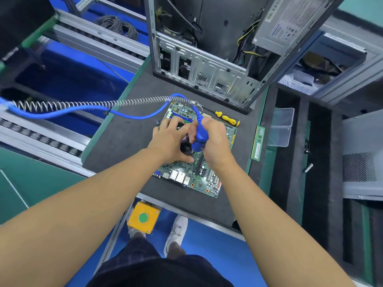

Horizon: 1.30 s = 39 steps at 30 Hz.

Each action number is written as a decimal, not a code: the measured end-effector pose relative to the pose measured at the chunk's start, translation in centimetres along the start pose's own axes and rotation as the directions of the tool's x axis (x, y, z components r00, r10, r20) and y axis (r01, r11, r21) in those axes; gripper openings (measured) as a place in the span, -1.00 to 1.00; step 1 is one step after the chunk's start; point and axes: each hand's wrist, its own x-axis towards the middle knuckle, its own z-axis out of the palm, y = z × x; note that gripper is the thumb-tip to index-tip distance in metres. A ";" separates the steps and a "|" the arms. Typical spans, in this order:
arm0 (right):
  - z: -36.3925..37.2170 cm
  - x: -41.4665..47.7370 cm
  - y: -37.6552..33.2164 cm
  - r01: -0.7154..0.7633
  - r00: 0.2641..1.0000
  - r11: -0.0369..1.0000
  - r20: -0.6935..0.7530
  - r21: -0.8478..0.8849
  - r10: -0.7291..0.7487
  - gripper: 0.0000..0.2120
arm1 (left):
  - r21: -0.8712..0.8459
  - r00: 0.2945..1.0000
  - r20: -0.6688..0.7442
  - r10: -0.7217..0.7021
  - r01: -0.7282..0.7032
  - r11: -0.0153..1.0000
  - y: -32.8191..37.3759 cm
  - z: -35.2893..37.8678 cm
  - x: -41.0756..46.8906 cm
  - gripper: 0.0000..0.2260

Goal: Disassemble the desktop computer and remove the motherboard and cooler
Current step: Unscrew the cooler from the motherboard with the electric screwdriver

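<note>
Gripping one power driver (pixel 198 135) in my right hand (pixel 214 142), I'm clasping the cooler (pixel 186 149) with my left hand (pixel 169 140); one screwdriver (pixel 227 118) is lying at two o'clock.

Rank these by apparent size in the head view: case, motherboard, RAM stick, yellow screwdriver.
1. case, clearly largest
2. motherboard, partly hidden under the hands
3. RAM stick and yellow screwdriver: both small and of similar length, too alike to rank

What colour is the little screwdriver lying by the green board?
The screwdriver is yellow with black parts, clearest in the head view.
</note>
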 end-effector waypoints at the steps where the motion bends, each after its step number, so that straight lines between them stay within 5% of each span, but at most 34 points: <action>1: 0.0 0.0 0.0 0.010 1.000 1.000 0.013 -0.018 -0.010 -0.61 | 0.005 1.000 -0.002 -0.002 0.002 1.000 0.0 0.0 0.0 -0.21; 11: -0.3 0.3 -0.2 0.052 0.995 0.993 0.091 -0.104 -0.042 -0.53 | 0.049 0.999 0.050 0.018 -0.020 0.999 -0.1 -0.1 0.3 -0.12; 20: -0.6 0.7 -0.2 0.020 0.995 0.999 0.097 -0.045 -0.015 -0.56 | -0.057 0.996 0.083 0.028 -0.023 0.998 0.0 -1.2 0.0 -0.28; 33: -0.8 1.3 -0.6 0.069 0.987 0.995 0.151 -0.070 -0.057 -0.57 | -0.149 0.998 0.023 0.064 -0.060 0.987 -0.6 -0.8 0.1 -0.25; 36: -1.8 3.1 -1.7 0.083 0.986 0.996 0.146 0.012 -0.084 -0.61 | -0.239 0.994 0.001 0.109 -0.105 0.965 -1.6 -1.2 -0.3 0.01; 39: -1.1 5.4 -3.0 0.124 0.985 0.991 0.113 0.053 -0.129 -0.62 | -0.347 1.000 -0.014 -0.009 0.003 0.938 -2.7 -1.7 -1.1 0.09</action>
